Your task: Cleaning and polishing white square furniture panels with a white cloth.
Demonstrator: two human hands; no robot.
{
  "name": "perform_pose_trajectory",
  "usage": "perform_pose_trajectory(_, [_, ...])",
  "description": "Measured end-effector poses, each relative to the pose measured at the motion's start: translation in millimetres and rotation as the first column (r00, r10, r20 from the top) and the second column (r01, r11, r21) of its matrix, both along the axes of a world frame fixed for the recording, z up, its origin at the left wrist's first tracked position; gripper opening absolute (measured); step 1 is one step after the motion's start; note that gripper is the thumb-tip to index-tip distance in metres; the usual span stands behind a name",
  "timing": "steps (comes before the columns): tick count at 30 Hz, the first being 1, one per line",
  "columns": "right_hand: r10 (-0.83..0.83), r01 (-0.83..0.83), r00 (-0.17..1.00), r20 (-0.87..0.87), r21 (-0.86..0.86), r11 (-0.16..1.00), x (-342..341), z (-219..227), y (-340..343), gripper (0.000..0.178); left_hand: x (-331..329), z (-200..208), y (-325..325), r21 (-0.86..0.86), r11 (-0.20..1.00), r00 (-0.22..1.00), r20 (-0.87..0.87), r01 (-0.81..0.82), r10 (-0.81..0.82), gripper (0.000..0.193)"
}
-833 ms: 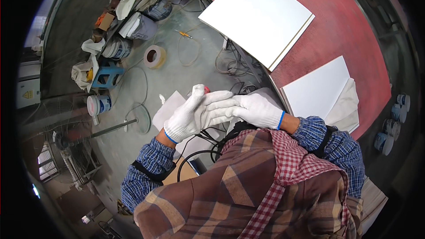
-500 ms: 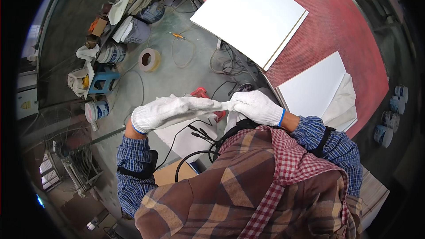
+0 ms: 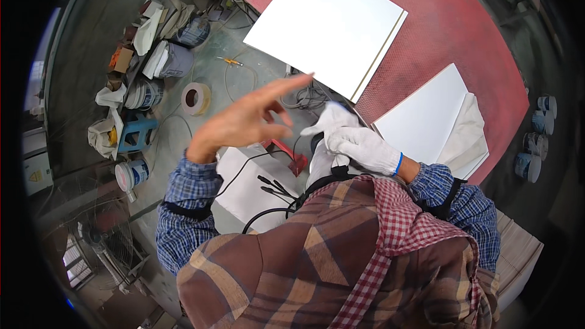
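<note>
My left hand (image 3: 247, 117) is bare, raised at the middle left with its fingers apart and nothing in them. Close by on its right, my right hand (image 3: 369, 151) wears a white knitted glove with a blue cuff edge. Its fingers are closed on a loose white glove (image 3: 332, 118), which hangs crumpled beside it. Beyond both hands a large white panel (image 3: 326, 30) lies on the red table (image 3: 454, 33), its edge overhanging the near left side. To the right lies a second white panel (image 3: 420, 106), with an off-white cloth (image 3: 468, 127) over part of it.
On the floor at left are a tape roll (image 3: 195, 99), a blue stool (image 3: 137, 132) and several buckets, one a white bucket (image 3: 131, 174). A standing fan (image 3: 100, 237) is at lower left. Cables (image 3: 311, 96) lie under the table edge. Several tins (image 3: 527, 166) stand at far right.
The glove has come off my left hand and is now in my right hand. My left hand has moved up, away from my right. The view has shifted slightly.
</note>
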State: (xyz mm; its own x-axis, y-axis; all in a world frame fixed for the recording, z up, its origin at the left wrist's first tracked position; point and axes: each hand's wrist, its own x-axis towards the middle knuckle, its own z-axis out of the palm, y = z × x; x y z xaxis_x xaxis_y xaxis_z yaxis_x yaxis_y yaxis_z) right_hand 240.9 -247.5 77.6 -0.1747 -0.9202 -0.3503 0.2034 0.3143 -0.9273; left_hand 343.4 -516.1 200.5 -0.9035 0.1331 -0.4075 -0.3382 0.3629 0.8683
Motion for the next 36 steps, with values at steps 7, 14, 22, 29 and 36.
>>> perform_pose_trajectory(7, [-0.060, 0.032, 0.965, -0.256, -0.115, 0.993, -5.2, 6.0, 8.3, 0.023, -33.2, -88.2, 34.6, -0.238, 0.912, 0.888, -0.244, 0.335, -0.390, 0.041])
perform_pose_trajectory(14, [-0.228, 0.206, 0.915, 0.333, 0.102, 0.973, -2.1, 13.8, 11.0, 0.022, -70.4, -39.7, 21.5, -0.269, 0.869, 0.797, -0.568, -0.415, 0.205, 0.017])
perform_pose_trajectory(22, [-0.251, 0.224, 0.925, 0.284, 0.124, 0.967, -2.6, 0.4, 5.3, 0.019, 28.9, -79.7, 60.4, 0.224, 0.962, 0.978, 0.173, -0.158, 0.121, 0.021])
perform_pose_trajectory(29, [-0.143, 0.130, 0.961, 0.236, 0.073, 0.989, 0.6, -8.5, -4.8, 0.022, 53.8, -102.2, 71.7, 0.244, 0.937, 0.965, 0.147, -0.249, 0.218, 0.016])
perform_pose_trajectory(36, [0.048, -0.069, 0.954, 0.296, 0.063, 0.996, -2.9, 7.2, -11.2, 0.030, 72.7, -96.8, 73.2, 0.431, 0.776, 0.880, 0.338, -0.460, 0.334, 0.010])
